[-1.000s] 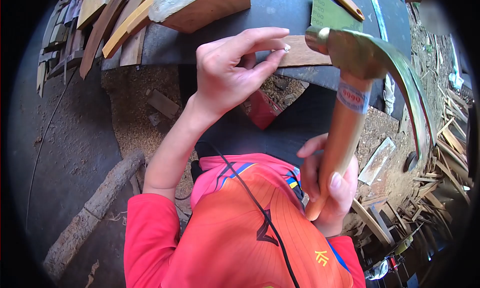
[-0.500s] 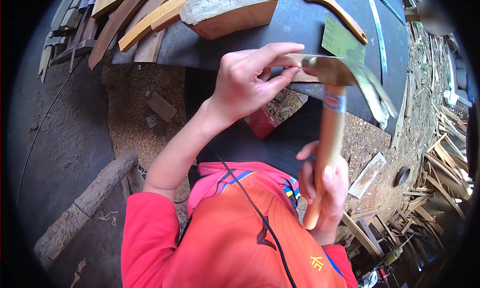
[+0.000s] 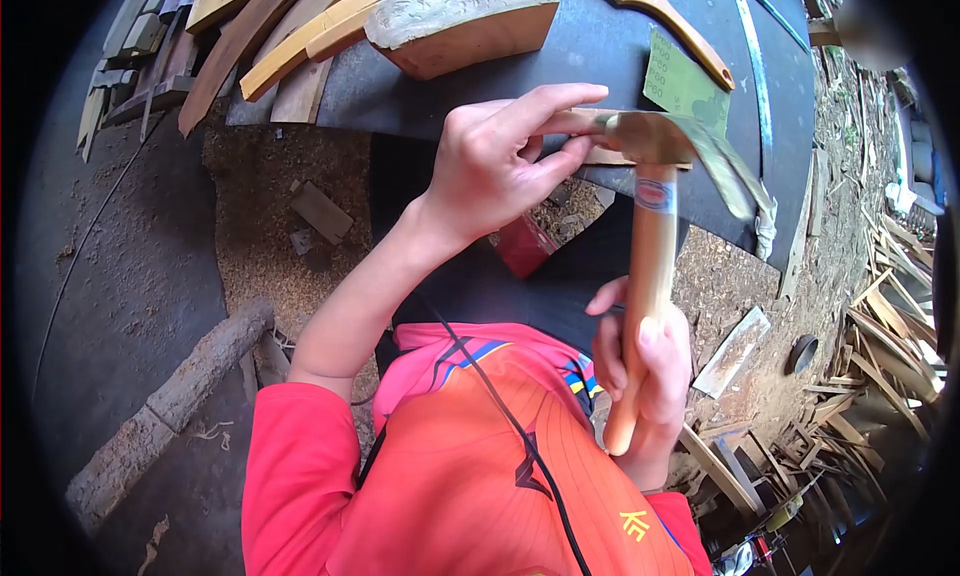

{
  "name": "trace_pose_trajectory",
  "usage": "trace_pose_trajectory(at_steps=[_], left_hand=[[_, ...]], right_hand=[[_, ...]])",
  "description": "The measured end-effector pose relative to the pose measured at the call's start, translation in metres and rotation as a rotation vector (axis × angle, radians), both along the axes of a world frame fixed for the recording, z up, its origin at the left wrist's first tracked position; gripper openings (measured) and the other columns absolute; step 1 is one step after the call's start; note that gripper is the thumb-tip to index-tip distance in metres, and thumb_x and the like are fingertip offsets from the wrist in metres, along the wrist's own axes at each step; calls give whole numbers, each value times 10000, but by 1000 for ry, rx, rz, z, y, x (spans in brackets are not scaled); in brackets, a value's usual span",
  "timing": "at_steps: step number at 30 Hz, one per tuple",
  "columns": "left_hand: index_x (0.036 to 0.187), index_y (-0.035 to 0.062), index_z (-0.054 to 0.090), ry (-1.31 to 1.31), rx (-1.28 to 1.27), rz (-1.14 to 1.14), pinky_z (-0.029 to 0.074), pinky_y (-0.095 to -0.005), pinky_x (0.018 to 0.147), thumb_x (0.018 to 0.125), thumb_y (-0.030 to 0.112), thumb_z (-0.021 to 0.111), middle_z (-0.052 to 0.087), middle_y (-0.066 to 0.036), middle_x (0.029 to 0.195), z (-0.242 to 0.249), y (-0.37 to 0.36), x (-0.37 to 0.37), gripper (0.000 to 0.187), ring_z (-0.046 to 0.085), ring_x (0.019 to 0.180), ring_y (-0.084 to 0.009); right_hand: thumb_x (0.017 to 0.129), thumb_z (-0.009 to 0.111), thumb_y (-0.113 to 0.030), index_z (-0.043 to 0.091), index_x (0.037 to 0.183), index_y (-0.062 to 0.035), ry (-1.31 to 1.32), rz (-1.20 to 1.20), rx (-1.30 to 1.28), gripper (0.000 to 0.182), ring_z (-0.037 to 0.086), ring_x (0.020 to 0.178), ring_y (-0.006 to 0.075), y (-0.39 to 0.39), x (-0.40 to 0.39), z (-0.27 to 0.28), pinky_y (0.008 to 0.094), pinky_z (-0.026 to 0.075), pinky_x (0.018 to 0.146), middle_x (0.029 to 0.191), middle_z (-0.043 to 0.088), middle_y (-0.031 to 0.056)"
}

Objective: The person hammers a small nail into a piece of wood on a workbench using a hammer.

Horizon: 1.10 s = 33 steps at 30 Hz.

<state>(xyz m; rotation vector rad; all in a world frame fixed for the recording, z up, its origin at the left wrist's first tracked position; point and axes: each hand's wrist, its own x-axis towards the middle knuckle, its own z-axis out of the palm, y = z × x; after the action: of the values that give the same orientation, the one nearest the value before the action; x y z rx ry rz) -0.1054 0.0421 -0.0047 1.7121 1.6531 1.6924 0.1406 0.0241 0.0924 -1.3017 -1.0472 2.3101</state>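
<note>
My right hand grips the wooden handle of a claw hammer. The hammer's metal head is raised level with the fingertips of my left hand, its striking face right beside them. Thumb and forefinger of that left hand are pinched at the edge of a thin wooden strip on the dark table. A small nail, glinting between those fingertips half a second ago, is now hidden by the hammer head and fingers.
On the dark table lie a wood block, a wooden-handled brush, green sandpaper and a metal ruler. Boards are stacked at left. Wood scraps litter the ground at right; a log lies lower left.
The hammer has shifted slightly left, its head now up against the left fingertips and covering the nail. My left hand has stayed almost still.
</note>
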Motion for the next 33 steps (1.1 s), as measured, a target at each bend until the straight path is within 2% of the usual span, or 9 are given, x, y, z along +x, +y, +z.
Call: trace_pose_trajectory(at_steps=[5, 9, 15, 18, 21, 22, 28, 31, 33], left_hand=[[1269, 70, 786, 23, -39, -1, 413, -210, 483, 863, -7, 863, 861, -30, 929, 2, -5, 1, 420, 532, 532, -16], [1289, 74, 777, 18, 1, -1, 417, -205, 488, 869, -7, 859, 859, -25, 924, 1, 0, -1, 436, 540, 530, -21], [1110, 56, 847, 97, -9, -16, 477, -231, 525, 858, 2, 876, 856, -55, 930, -3, -2, -3, 260, 631, 582, -41], [1043, 47, 866, 62, -70, -34, 517, -244, 565, 869, 7, 880, 856, -70, 949, 3, -3, -4, 179, 689, 639, -68], [1082, 42, 863, -51, -123, 1, 568, -247, 631, 894, -2, 866, 859, -78, 972, 9, -4, -1, 193, 751, 726, -91], [1096, 26, 859, -25, -148, -14, 621, -256, 729, 916, -19, 847, 860, -94, 1001, 8, -4, -2, 186, 801, 841, -117], [1126, -1, 849, -155, -189, -30, 650, -279, 857, 937, -55, 812, 858, -108, 1030, 10, -4, 3, 200, 820, 940, -150], [1130, -10, 845, -187, -201, 3, 649, -281, 871, 946, -57, 803, 856, -107, 1038, 12, -2, 7, 195, 814, 950, -145], [1132, -18, 842, -233, -244, 14, 646, -279, 883, 952, -58, 798, 854, -106, 1044, 13, -1, 8, 189, 809, 961, -143]], right_hand=[[955, 720, -505, 599, 1160, 152, 193, -51, 167, 699, 448, 494, 54, -15, 12, -6, 226, 340, 495, 625, 562, 4], [991, 700, -513, 605, 1182, 123, 43, 15, 50, 671, 442, 478, 47, -1, 3, -3, 225, 329, 462, 609, 542, 3], [1043, 674, -466, 588, 1216, 110, 139, -37, 142, 607, 441, 460, 55, -2, 11, -17, 227, 336, 444, 611, 543, 6], [1102, 617, -379, 586, 1240, 80, 96, 18, 167, 480, 433, 473, 53, 6, 12, -29, 232, 344, 452, 630, 536, -4], [1099, 621, -385, 584, 1236, 76, 134, 7, 102, 482, 435, 492, 48, 0, 10, -26, 234, 356, 472, 638, 536, -5], [1100, 619, -373, 584, 1232, 74, 127, -1, 64, 468, 441, 508, 45, 0, 9, -32, 232, 360, 489, 642, 536, -9], [1109, 613, -363, 591, 1221, 61, 141, 35, 103, 439, 443, 518, 37, 2, 13, -40, 224, 353, 499, 655, 540, -25], [1058, 659, -503, 564, 1224, 74, 67, 64, 138, 608, 421, 454, 69, 3, 9, -43, 237, 353, 450, 596, 488, 14], [1066, 652, -493, 564, 1223, 72, 79, 68, 135, 594, 421, 455, 67, 3, 10, -46, 237, 353, 451, 597, 487, 10]])
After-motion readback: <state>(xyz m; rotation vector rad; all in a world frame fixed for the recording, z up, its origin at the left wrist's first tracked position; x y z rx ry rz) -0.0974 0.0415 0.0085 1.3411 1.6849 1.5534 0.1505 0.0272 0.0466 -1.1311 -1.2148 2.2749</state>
